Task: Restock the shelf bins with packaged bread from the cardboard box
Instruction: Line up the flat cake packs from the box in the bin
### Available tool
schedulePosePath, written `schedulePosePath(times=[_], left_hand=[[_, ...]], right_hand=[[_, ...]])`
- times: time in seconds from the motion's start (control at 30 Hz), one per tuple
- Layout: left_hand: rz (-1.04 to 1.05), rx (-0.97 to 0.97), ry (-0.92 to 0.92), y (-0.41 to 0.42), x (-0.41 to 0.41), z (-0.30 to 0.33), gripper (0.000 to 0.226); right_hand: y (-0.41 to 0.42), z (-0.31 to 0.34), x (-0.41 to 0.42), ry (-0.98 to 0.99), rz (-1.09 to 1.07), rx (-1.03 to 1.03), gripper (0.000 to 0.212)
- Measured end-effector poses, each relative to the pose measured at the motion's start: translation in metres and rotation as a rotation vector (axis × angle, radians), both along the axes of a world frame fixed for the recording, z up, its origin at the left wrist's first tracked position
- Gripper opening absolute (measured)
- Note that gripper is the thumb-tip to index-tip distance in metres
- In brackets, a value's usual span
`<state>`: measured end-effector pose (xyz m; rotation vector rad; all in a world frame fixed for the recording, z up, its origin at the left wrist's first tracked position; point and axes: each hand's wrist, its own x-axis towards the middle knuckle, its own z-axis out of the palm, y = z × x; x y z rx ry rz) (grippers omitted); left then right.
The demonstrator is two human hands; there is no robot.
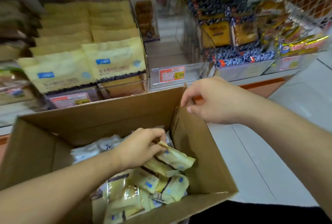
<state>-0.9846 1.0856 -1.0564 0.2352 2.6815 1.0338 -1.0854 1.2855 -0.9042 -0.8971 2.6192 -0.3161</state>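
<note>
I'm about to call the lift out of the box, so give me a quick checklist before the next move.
1. Left hand has a packet: ok, fingers pinch the top edge of a yellow bread packet.
2. Packet free of the others: cannot tell, it lies on more packets.
3. Cardboard box steady: ok, right hand is at the corner flap.
4. Matching bin: ok, yellow packets on the shelf stand straight ahead.
5. Room in that bin: cannot tell, its front rows look full.
6. Path from box to shelf: ok, nothing between.

price tag (172, 74) | on clear bin front | reads "11.90"
</note>
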Motion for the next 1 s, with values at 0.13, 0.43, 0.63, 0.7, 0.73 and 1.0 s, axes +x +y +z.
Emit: schedulePosePath(times=[0.13,0.43,0.63,0.7,0.73,1.0], left_hand=[[0.166,0.113,0.045,-0.02,0.016,0.076,0.013],[0.572,0.483,0.246,-0.069,0.067,0.188,0.005],[0.714,0.563,0.346,-0.085,0.076,0.202,0.02],[0.743,0.581,0.32,-0.088,0.076,0.204,0.019],[0.761,0.586,0.282,-0.092,0.075,0.204,0.024],[0.715,0.512,0.098,-0.12,0.079,0.194,0.11]], right_hand=[[-0.008,0.017,0.007,0.002,-0.053,-0.149,0.036],[-0.039,0.039,0.032,-0.727,-0.254,-0.796,0.055],[-0.068,0.025,0.072,-0.511,-0.143,-0.627,0.039],[-0.075,0.026,0.073,-0.503,-0.162,-0.708,0.038],[-0.078,0.028,0.07,-0.506,-0.175,-0.744,0.036],[-0.117,0.042,0.055,-0.503,-0.371,-0.997,0.037]])
